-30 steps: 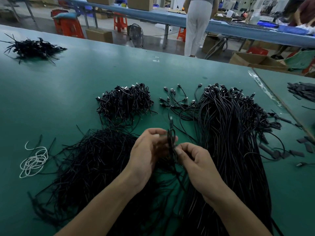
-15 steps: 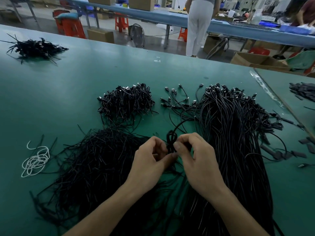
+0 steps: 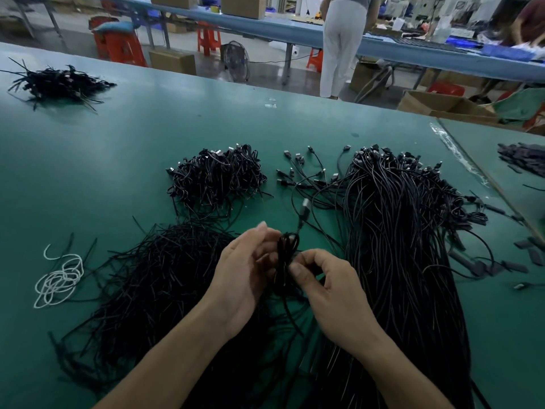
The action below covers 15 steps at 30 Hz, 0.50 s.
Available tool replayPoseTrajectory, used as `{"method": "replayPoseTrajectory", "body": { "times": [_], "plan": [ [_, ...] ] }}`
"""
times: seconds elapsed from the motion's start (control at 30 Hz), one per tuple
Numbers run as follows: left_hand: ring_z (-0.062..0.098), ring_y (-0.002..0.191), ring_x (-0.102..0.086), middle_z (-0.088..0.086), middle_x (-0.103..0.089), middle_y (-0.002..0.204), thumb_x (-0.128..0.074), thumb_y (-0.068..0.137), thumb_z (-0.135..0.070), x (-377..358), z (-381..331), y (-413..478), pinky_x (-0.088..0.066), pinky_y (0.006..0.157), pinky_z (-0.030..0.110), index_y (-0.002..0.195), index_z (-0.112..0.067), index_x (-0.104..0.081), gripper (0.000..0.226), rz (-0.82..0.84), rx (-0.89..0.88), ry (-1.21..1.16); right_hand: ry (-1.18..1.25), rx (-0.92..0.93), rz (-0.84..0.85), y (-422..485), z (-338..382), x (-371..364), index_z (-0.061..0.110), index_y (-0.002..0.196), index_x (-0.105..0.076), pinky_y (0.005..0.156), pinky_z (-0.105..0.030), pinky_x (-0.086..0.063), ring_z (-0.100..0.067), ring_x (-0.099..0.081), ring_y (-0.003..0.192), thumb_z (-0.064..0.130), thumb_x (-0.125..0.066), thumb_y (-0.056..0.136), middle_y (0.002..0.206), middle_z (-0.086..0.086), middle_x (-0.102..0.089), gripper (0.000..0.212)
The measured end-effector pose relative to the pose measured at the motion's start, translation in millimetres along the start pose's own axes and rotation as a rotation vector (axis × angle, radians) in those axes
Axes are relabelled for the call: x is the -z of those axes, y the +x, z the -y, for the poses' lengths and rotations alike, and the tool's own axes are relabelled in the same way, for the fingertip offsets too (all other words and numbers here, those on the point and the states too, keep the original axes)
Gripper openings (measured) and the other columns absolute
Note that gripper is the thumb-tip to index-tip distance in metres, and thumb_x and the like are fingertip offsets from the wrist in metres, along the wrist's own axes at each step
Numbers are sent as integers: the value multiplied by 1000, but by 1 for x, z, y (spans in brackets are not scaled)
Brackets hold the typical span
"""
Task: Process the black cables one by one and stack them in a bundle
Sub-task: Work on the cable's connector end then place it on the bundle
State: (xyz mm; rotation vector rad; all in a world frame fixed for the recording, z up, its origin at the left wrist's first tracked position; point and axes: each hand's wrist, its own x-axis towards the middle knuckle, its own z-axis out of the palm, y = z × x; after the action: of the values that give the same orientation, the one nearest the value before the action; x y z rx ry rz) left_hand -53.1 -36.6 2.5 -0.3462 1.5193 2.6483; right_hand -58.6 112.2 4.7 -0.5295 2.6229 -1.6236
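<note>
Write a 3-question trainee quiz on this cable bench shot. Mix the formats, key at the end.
1. Multiple choice: what does the right hand pinch?
A) a cardboard box
B) a coiled black cable
C) a red stool

2. True or false: the pile of coiled cables lies to the right of the long loose cables.

3. Fill in: the white cord lies on the ___ side of the green table, as the person sees it.

Key: 1 B; 2 false, the pile lies to their left; 3 left.
</note>
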Motion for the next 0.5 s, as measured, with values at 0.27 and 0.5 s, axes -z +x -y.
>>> {"method": "replayPoseTrajectory", "body": {
  "times": [0.27,0.5],
  "plan": [
    [12,67,-57,-2,-66,75,-92,63,-25,14,15,-2,-50,64,22,82,-22,-66,33,121,-243,340,-64,5,-64,4,-7,6,25,84,-66,69,-10,-45,-2,-61,82,18,-64,94,81,11,-66,13],
    [19,51,-64,7,-71,67,-79,84,-28,9,16,-2,-48,45,25,98,-12,-64,26,106,-90,562,-23,54,-116,6,-3,5,26,84,-64,67,-13,-46,-5,-64,75,19,-62,96,73,8,-67,14]
  ]
}}
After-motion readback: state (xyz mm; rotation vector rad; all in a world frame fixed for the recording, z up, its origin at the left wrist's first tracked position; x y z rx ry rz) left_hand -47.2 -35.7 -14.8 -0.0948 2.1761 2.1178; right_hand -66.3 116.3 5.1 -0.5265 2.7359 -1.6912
